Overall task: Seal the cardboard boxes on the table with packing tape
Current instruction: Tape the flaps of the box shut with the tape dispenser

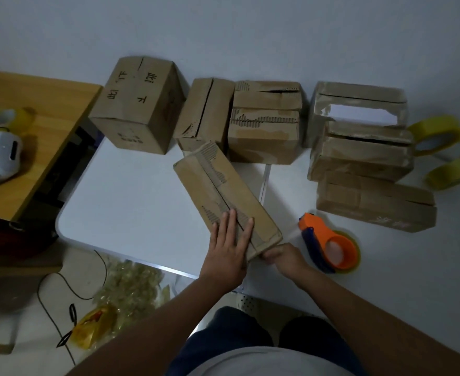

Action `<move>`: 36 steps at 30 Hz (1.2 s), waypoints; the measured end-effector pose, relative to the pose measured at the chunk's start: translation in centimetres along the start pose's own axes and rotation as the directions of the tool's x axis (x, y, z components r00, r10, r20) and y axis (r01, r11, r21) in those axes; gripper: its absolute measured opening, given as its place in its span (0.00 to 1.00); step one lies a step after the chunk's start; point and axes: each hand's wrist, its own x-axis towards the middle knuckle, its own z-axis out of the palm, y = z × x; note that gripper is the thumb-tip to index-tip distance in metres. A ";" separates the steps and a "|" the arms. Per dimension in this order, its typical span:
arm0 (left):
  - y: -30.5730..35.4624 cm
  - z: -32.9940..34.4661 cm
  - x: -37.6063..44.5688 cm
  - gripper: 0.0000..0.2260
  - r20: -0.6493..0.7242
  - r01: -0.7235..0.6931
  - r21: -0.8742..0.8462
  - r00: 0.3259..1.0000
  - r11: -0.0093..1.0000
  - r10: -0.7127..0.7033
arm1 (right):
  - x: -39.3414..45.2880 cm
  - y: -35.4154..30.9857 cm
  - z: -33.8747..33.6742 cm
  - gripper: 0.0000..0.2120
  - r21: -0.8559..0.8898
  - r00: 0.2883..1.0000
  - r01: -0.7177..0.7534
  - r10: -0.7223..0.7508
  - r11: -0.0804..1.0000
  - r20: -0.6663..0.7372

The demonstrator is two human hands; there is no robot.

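A long flat cardboard box (218, 191) lies slantwise on the white table (131, 202), its flaps closed along a centre seam. My left hand (230, 245) presses flat on the box's near end with straight fingers. My right hand (284, 257) curls against the near end face of the box, where it seems to pinch clear tape; the tape itself is hard to see. An orange and blue tape dispenser (329, 244) with a yellowish roll lies on the table just right of my right hand.
Several more cardboard boxes (264, 123) line the wall, with a stack (361, 153) at the right. Two yellow tape rolls (436, 135) lie at the far right. A wooden desk (41, 128) holds a white device. Bags and a cable lie on the floor.
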 end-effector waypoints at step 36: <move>1.3 0.4 -3.8 0.34 0.001 0.167 -0.110 0.986 0.980 -0.168 | -4.0 6.1 -11.5 0.10 -0.467 0.965 0.104 -0.203 0.878 -0.166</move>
